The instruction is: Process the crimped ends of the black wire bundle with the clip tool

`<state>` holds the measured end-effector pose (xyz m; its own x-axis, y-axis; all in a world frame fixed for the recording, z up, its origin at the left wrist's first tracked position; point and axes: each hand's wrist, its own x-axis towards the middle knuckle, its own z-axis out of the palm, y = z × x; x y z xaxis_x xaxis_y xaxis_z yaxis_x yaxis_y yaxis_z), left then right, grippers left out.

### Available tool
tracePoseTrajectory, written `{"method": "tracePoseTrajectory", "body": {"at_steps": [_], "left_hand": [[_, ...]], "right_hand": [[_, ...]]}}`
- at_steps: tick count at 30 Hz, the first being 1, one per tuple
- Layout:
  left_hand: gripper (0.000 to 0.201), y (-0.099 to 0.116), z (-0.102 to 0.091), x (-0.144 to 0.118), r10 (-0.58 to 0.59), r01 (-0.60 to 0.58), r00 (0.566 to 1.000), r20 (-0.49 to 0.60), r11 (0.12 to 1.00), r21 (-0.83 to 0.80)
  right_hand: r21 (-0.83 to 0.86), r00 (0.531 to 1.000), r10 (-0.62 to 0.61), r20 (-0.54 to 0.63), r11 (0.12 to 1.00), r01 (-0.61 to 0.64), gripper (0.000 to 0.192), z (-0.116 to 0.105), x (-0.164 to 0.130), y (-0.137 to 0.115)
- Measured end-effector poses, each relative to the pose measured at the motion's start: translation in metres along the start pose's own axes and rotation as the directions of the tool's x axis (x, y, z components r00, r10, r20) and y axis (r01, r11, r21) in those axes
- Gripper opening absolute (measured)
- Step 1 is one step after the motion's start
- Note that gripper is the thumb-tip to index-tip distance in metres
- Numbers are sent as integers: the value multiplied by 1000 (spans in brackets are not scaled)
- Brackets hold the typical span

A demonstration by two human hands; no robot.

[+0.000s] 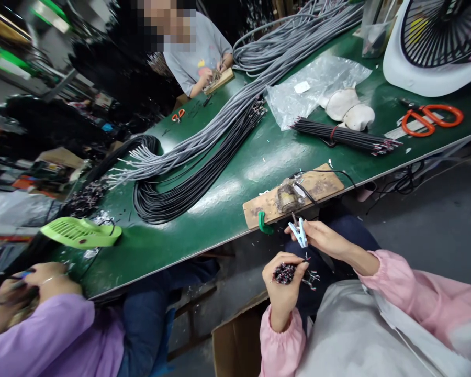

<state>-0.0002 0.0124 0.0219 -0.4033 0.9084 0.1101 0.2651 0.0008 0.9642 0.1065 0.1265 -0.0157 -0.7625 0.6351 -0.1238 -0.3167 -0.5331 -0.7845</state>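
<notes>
Head view, lower ctr-right of frame: a person in pink sleeves (404,277) is sitting at a green tabletop (212,225). L hand (284,296) is curling round a bundle of thin cut wires (283,274), grip closed on it, coloured tips facing up, prob. so the ends are sitting together & visible. R hand (325,235), just above, is pinching a pale-blue V-shaped clip (302,238) near the wire ends; can't tell if the clip is touching any. Above both, at the tabletop's near edge, a wooden board (255,208) is carrying a grimy metal fixture (287,198), prob. for easy reach. Upper right, a red band (333,135) is tying a black wire bundle (314,130), likely keeping lengths together. Grey cables (220,123) are running side by side across upper ctr, prob. to avoid tangling. Lower left, a co-worker's purple sleeve (58,324) is showing.
</notes>
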Motion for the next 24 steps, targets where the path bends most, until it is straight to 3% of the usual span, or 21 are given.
{"method": "tracePoseTrajectory", "body": {"at_steps": [7,12,19,24], "left_hand": [[8,1,2,6,77,-68,994,-76,991,118],[6,2,8,9,50,-42,997,-58,992,118],[3,4,9,7,-21,30,997,-80,993,114],[4,6,10,3,-27,38,996,-83,990,133]], "right_hand": [[114,998,-16,-61,993,22,39,11,9,-5],[134,997,-18,-74,991,28,37,12,9,-4],[274,993,96,-69,959,-74,49,1,4,12],[136,992,40,-119,990,-24,41,-13,-14,18]]}}
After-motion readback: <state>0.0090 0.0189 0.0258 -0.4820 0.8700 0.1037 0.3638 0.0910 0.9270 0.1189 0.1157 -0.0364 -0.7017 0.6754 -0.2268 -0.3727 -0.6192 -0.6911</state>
